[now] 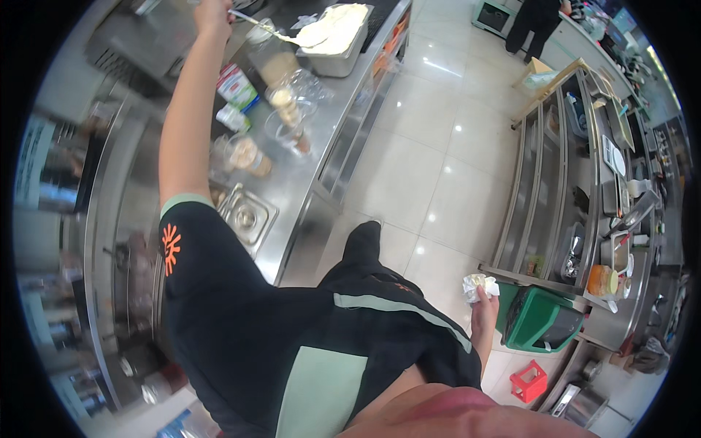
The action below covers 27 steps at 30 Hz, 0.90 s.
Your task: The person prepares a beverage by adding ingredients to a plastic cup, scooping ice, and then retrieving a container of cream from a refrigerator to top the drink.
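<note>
My left hand (213,19), at the top edge, grips the handle of a spoon-like utensil (254,23), whose far end rests in a heap of pale cream (339,27). The cream rises above the rim of a steel container (335,64) on the counter. My right hand (483,312) hangs low over the floor and holds a crumpled white wad, paper or film (475,287). Below the container on the counter are a clear jar of beige contents (278,67), plastic cups with food (290,114), a cup of brownish drink (251,156) and a red-and-white carton (236,86).
The steel counter (298,180) holds a lidded steel pan (247,218). Across the tiled aisle stand a steel shelf rack (539,186), a green bin (539,323) and a red plastic stool (529,381). A person (534,27) in dark trousers stands at the far counter.
</note>
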### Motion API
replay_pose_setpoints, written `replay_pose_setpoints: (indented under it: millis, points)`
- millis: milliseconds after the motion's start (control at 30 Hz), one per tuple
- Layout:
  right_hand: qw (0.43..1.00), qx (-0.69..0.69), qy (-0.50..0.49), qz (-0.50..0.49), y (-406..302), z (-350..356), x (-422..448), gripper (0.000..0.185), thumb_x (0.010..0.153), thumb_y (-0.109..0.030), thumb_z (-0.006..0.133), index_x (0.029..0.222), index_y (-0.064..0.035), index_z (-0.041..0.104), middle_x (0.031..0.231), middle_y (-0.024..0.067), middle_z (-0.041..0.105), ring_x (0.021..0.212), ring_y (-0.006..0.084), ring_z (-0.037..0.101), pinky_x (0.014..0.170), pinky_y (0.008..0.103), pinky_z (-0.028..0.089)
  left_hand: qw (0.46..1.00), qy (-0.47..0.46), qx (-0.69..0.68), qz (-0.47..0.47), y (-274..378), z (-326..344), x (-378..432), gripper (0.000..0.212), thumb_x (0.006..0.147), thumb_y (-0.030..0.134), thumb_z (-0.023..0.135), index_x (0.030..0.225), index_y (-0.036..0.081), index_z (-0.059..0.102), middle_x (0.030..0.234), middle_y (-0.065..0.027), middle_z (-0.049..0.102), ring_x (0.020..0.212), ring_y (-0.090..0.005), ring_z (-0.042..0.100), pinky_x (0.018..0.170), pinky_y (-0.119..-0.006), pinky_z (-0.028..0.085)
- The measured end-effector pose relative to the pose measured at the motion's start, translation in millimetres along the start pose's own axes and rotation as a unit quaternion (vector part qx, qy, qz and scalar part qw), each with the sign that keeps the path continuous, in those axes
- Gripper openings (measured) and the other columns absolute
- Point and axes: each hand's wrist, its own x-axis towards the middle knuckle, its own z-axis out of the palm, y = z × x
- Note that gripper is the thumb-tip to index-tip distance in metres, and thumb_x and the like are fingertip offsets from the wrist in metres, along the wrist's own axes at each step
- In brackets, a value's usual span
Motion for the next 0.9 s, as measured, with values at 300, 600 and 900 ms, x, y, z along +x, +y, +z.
replay_pose_setpoints:
  millis: [300, 600, 900]
  points:
    - [0.999, -0.013, 0.047, 0.020, -27, 106, 55, 0.042, 0.081, 0.001, 0.056, 0.120, 0.0005, 0.040, 0.115, 0.0118, 0.050, 0.107, 0.0222, 0.050, 0.094, 0.0358, 0.038, 0.903, 0.003, 0.378, 0.206, -175, 176, 49, 0.052, 0.092, 0.046, 0.028, 0.084, 0.009, 0.064, 0.080, -0.0183, 0.062, 0.082, -0.0364, 0.058, 0.071, -0.041, 0.043]
    - [0.992, -0.035, 0.120, 0.002, -58, 133, 76, 0.042, 0.082, -0.001, 0.055, 0.121, 0.0010, 0.039, 0.117, 0.0133, 0.049, 0.108, 0.0229, 0.050, 0.094, 0.0358, 0.038, 0.887, -0.102, 0.413, 0.178, -241, 194, 62, 0.062, 0.093, 0.045, 0.022, 0.069, 0.010, 0.067, 0.060, -0.0094, 0.059, 0.063, -0.0276, 0.057, 0.063, -0.037, 0.044]
    - [0.988, -0.012, 0.146, -0.052, -54, 141, 58, 0.039, 0.082, -0.004, 0.058, 0.117, 0.0022, 0.043, 0.111, 0.0116, 0.053, 0.103, 0.0195, 0.052, 0.090, 0.0319, 0.039, 0.844, -0.221, 0.479, 0.096, -214, 203, 76, 0.076, 0.067, 0.068, 0.055, 0.116, 0.010, 0.054, 0.108, -0.0205, 0.058, 0.106, -0.0331, 0.053, 0.088, -0.039, 0.041]
